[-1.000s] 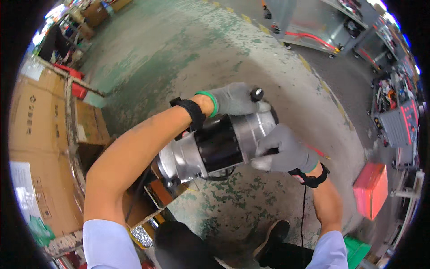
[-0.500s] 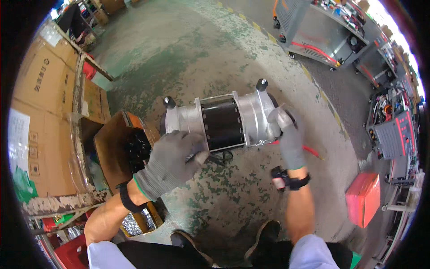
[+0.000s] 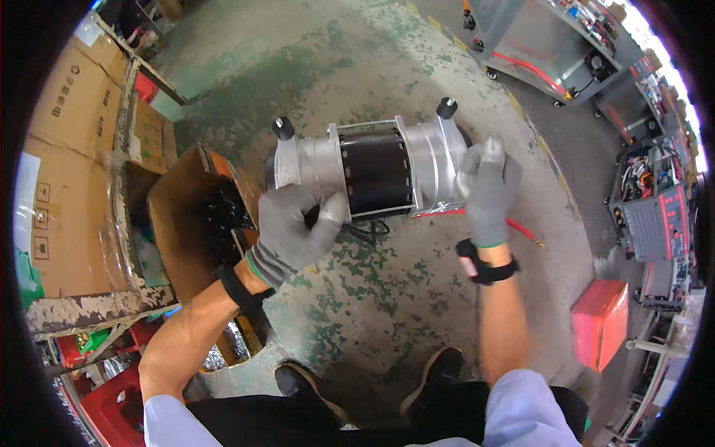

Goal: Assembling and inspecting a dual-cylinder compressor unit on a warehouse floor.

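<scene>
Both gloved hands hold a motor (image 3: 372, 167) out in front of the person, clear of the floor. The left hand (image 3: 294, 227) is curled under and around the motor's left end, fingers wrapped onto the silver housing and the edge of the black middle band, thumb up near the band's lower rim. The right hand (image 3: 488, 186) is flat against the right end, fingers (image 3: 491, 153) pointing up over the silver end cap; it presses on the cap rather than closing around it, and how far the thumb wraps behind cannot be seen.

The motor lies on its side, long axis running left to right. Its middle is black, both ends are silver, and a black knob stands up from each end: one (image 3: 283, 127) on the left, one (image 3: 446, 107) on the right. A dark cable (image 3: 369, 231) hangs in a loop just below the body. Each wrist carries a black strap.

Directly below is worn green-painted floor (image 3: 357, 67). A thin red hose (image 3: 521, 227) lies on it near the right wrist. To the left stands an open cardboard box (image 3: 182, 223) with dark parts inside, and beyond it stacked cartons (image 3: 67, 112). A red box (image 3: 599, 324) sits on the floor to the right, with grey machines (image 3: 652, 216) along the far right edge. The person's shoes (image 3: 439, 372) show at the bottom.
</scene>
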`<state>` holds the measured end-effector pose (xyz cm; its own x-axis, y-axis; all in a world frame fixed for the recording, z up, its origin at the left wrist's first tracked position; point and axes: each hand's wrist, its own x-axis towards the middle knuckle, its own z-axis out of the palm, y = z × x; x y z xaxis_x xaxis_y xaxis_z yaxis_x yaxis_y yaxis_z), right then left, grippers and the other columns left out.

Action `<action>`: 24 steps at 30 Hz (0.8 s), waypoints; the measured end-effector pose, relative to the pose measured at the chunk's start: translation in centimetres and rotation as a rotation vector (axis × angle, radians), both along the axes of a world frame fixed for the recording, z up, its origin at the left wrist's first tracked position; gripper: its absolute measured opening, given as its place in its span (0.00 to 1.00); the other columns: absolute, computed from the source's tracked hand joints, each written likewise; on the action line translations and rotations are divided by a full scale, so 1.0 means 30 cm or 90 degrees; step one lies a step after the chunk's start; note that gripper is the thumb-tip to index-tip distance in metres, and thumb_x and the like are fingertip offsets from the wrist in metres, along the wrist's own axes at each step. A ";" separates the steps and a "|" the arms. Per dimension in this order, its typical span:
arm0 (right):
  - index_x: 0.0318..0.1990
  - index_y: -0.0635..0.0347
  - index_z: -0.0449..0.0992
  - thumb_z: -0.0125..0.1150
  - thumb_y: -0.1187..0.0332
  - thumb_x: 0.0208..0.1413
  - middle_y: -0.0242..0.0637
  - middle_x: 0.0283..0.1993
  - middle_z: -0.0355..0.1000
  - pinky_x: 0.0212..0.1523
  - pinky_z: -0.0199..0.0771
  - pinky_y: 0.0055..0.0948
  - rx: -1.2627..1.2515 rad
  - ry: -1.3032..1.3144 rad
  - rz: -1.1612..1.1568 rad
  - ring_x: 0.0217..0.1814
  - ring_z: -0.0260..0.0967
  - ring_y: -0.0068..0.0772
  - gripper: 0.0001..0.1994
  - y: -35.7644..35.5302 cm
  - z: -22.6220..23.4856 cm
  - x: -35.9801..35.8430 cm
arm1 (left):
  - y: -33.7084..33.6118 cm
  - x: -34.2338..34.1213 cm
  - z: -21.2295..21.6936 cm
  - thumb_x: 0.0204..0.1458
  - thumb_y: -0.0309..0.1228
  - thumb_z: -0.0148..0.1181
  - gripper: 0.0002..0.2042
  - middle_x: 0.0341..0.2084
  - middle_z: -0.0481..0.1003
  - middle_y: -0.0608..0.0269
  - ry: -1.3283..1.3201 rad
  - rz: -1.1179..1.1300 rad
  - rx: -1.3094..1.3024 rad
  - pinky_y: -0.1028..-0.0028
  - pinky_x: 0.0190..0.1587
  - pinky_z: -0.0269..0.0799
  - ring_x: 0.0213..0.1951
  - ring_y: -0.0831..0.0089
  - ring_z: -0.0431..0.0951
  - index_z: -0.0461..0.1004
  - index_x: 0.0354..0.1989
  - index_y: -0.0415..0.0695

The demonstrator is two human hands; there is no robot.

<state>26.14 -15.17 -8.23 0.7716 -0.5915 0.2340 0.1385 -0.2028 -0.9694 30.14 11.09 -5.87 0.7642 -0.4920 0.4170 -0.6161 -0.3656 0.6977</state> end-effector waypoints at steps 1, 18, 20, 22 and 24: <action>0.18 0.60 0.68 0.48 0.53 0.63 0.24 0.13 0.56 0.17 0.50 0.24 0.069 -0.011 -0.076 0.14 0.53 0.17 0.24 0.020 0.004 0.009 | -0.011 -0.002 0.000 0.51 0.31 0.58 0.11 0.11 0.68 0.56 0.016 0.012 0.002 0.71 0.20 0.64 0.14 0.69 0.69 0.76 0.22 0.37; 0.19 0.65 0.70 0.52 0.60 0.57 0.29 0.12 0.60 0.13 0.52 0.24 -0.022 0.151 0.475 0.10 0.55 0.20 0.19 -0.133 0.096 0.018 | 0.006 0.017 -0.022 0.53 0.33 0.56 0.13 0.12 0.68 0.55 -0.005 0.003 -0.056 0.71 0.21 0.64 0.15 0.70 0.69 0.75 0.22 0.37; 0.16 0.62 0.65 0.51 0.55 0.60 0.29 0.12 0.59 0.12 0.53 0.26 0.046 0.086 0.277 0.10 0.53 0.21 0.23 -0.072 0.067 -0.007 | 0.006 0.024 -0.020 0.53 0.33 0.56 0.13 0.11 0.67 0.55 -0.006 0.015 -0.026 0.71 0.21 0.64 0.15 0.70 0.69 0.75 0.22 0.37; 0.17 0.61 0.66 0.51 0.53 0.60 0.29 0.13 0.59 0.12 0.54 0.25 -0.087 -0.006 0.030 0.11 0.53 0.22 0.24 -0.056 -0.015 0.021 | -0.001 0.014 -0.015 0.53 0.33 0.56 0.13 0.11 0.67 0.56 -0.014 0.031 0.019 0.72 0.20 0.64 0.15 0.71 0.68 0.75 0.22 0.37; 0.17 0.61 0.66 0.50 0.52 0.61 0.30 0.13 0.60 0.14 0.57 0.26 -0.055 -0.020 -0.160 0.12 0.54 0.23 0.25 -0.015 -0.038 0.017 | -0.009 0.000 -0.024 0.52 0.33 0.56 0.13 0.11 0.66 0.56 0.032 0.043 0.014 0.72 0.20 0.63 0.14 0.72 0.67 0.75 0.22 0.37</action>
<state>26.64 -15.62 -9.37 0.5940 -0.7406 0.3141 0.1032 -0.3170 -0.9428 30.14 10.83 -6.61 0.8157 -0.4469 0.3674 -0.5540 -0.4205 0.7185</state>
